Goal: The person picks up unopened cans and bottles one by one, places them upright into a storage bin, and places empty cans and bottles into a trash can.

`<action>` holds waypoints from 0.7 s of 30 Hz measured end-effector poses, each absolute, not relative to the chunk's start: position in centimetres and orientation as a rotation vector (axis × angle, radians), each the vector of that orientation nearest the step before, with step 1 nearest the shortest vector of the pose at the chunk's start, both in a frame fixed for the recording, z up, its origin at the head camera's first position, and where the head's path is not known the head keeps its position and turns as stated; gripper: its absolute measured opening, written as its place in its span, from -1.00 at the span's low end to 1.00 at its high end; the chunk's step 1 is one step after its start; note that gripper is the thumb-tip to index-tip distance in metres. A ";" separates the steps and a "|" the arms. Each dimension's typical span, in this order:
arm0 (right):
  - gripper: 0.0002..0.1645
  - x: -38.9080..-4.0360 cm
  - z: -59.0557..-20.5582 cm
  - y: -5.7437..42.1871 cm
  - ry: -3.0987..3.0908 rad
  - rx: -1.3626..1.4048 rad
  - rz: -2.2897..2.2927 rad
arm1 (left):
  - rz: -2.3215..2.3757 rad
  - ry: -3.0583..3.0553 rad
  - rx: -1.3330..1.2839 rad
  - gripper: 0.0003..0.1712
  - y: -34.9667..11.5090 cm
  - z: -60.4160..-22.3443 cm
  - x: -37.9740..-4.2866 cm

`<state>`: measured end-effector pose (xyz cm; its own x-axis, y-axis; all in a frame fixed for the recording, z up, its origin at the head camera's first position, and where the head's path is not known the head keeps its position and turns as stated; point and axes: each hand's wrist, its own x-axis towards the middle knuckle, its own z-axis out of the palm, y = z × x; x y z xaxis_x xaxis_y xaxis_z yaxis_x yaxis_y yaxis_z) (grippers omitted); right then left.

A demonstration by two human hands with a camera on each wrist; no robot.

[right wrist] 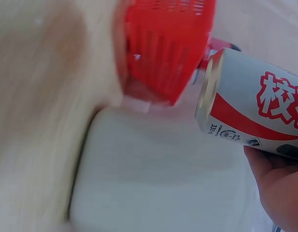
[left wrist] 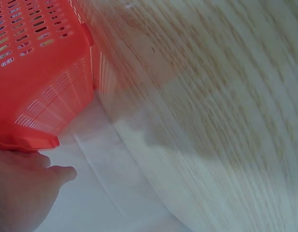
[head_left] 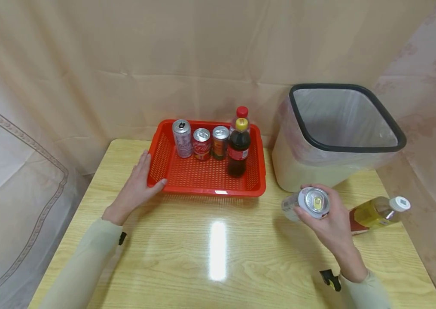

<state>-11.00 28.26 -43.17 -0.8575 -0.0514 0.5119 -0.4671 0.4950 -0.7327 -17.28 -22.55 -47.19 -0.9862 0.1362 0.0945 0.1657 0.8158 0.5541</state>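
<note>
My right hand grips a whitish drink can above the table, its pull-tab top facing up at the camera. The right wrist view shows the can with red characters and a red band. At the left front corner of the red plastic basket, my left hand rests against the rim, thumb spread from the fairly straight fingers. Inside the basket stand a pale purple can, a red can, a small orange-and-dark can, a dark yellow-capped bottle and a red-capped bottle.
A bin with a black rim and clear liner stands right of the basket. Beside my right hand is a yellow-labelled bottle with a white cap. The wooden table meets a beige curtain at the back.
</note>
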 end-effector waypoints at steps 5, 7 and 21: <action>-0.11 -11.5 -42.9 26.6 -2.203 0.487 1.439 | -0.902 -2.942 -0.233 0.20 -22.5 -47.3 -17.3; -0.12 -11.8 -42.8 26.0 -2.161 0.503 1.476 | -0.906 -2.942 -0.231 0.19 -22.5 -47.3 -17.2; -0.18 -13.4 -40.3 20.9 -2.117 0.627 1.534 | -0.921 -2.955 -0.203 0.19 -22.4 -47.1 -17.2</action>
